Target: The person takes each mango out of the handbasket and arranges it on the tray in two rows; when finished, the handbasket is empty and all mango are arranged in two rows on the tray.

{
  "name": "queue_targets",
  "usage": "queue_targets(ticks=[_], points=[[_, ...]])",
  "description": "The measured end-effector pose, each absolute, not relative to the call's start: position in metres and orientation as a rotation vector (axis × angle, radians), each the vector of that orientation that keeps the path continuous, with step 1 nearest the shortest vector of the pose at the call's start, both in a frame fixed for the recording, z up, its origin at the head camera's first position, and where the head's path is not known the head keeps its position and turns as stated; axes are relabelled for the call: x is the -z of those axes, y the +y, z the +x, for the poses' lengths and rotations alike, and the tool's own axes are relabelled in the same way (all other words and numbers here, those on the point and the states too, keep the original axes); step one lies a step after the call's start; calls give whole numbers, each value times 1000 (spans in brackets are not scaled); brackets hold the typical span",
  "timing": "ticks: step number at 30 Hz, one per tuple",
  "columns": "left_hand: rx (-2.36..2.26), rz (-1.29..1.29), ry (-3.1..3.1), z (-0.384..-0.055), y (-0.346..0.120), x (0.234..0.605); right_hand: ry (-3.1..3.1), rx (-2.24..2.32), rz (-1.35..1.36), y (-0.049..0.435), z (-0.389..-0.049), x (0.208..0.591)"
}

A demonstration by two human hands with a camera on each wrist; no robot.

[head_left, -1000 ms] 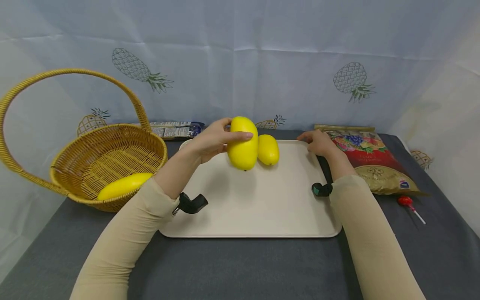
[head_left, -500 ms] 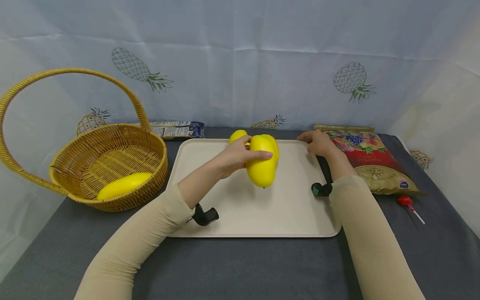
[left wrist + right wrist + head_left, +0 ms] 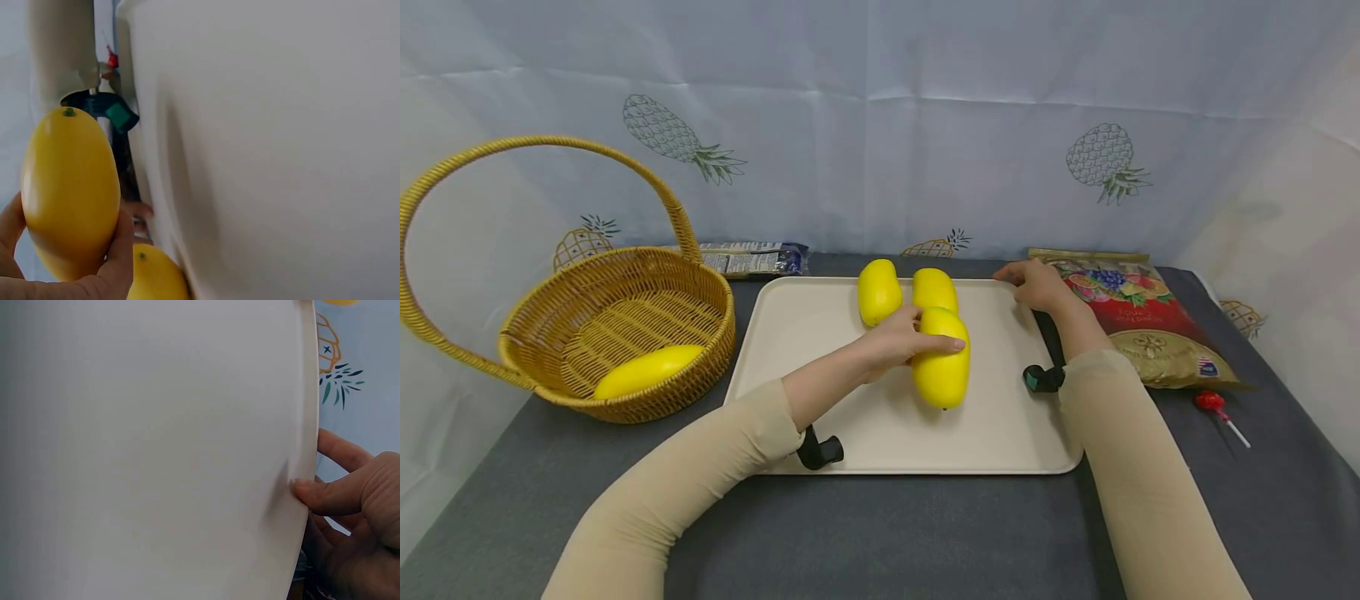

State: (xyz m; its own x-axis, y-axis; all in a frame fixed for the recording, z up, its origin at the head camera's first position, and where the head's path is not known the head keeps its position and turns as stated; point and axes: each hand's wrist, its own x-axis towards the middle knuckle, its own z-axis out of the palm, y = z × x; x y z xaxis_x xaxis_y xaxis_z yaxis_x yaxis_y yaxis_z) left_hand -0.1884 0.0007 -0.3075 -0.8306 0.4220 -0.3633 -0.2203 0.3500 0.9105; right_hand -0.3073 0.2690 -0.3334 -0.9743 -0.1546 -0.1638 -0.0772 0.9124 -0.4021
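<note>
My left hand (image 3: 891, 343) grips a yellow mango (image 3: 942, 362) over the middle of the cream tray (image 3: 790, 392), thumb and fingers on its sides. In the left wrist view this mango (image 3: 72, 187) shows a small green stem spot. Two similar fruits lie at the tray's back: a left mango (image 3: 880, 292) and a right mango (image 3: 935, 287), just behind the held one. My right hand (image 3: 1037, 285) pinches the tray's back right rim. The right wrist view has the thumb on the tray's edge (image 3: 306, 425), with other fingers outside and partly hidden.
A wicker basket (image 3: 625, 275) with a tall handle stands at the left, one yellow mango (image 3: 647, 371) inside. Behind it lies a dark packet (image 3: 756, 258). A red-and-gold candy bag (image 3: 1142, 321) and a red lollipop (image 3: 1217, 410) lie right of the tray.
My left hand has carried its mango rightward and toward me from the tray's back left. The left-hand mango at the back has come into full sight. My right hand keeps its place.
</note>
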Motion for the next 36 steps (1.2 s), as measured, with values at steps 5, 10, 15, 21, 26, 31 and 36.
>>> queue_targets(ticks=[5,10,15,21,26,31,36], points=[[-1426,175,2104,-189,4,313,2883,582,-172,269,-307,334],[-1389,196,2107,-189,7,319,2878,584,-178,269,-307,334],[-1412,221,2098,-189,9,325,2881,588,-177,270,-307,334],[-1385,257,2157,-189,10,328,2866,604,-174,270,-306,333],[-1360,272,2171,-189,9,329,2870,602,-178,270,-307,333],[-1383,319,2171,-189,9,330,2871,601,-176,270,-307,333],[-1325,370,2278,-188,8,331,2869,601,-177,269,-307,333]])
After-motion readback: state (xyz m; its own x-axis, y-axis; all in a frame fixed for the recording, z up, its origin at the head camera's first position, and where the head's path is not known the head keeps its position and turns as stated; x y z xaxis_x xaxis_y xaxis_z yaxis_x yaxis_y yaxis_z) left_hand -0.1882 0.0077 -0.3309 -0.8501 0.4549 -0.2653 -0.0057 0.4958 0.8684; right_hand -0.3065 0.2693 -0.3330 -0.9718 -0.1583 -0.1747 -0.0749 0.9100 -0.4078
